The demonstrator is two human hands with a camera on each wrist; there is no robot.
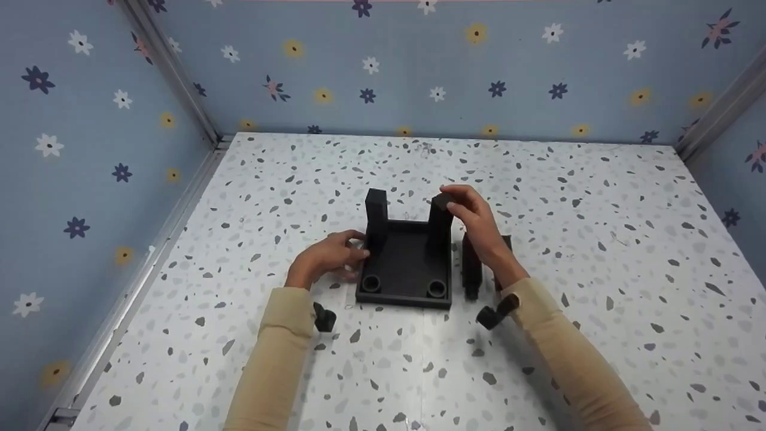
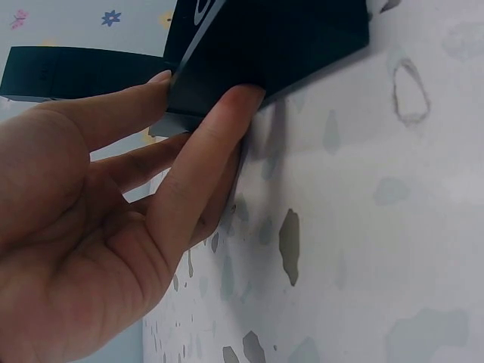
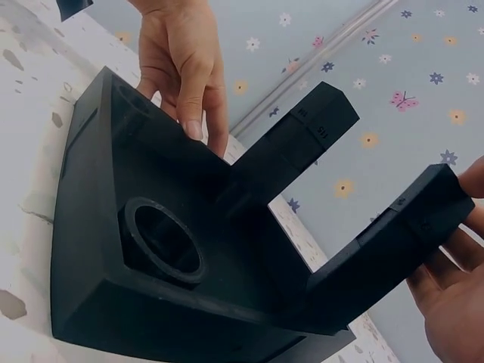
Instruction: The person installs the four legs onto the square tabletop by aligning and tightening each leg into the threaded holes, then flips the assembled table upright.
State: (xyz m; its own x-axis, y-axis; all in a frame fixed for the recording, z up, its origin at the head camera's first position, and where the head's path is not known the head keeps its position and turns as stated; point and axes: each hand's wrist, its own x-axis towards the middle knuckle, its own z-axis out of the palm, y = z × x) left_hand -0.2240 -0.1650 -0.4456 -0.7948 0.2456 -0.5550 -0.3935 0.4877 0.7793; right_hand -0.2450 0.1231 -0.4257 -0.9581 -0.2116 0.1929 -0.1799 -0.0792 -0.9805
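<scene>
A black tray-shaped base (image 1: 408, 263) with a raised rim lies on the table, round sockets (image 3: 162, 238) at its two near corners. Black square-sided legs stand upright at both far corners: a left leg (image 1: 376, 215) and a right leg (image 1: 440, 224). My left hand (image 1: 331, 256) holds the base's left wall, the thumb over the rim and fingers outside, as the right wrist view shows. At the top of the right leg, my right hand (image 1: 479, 221) grips it between thumb and fingers.
Two more black pieces lie on the table right of the base: a long leg (image 1: 471, 272) and another piece (image 1: 507, 240) partly hidden under my right wrist. A speckled white tabletop (image 1: 598, 269) spreads all round, with flowered blue panels (image 1: 419, 66) behind and at the sides.
</scene>
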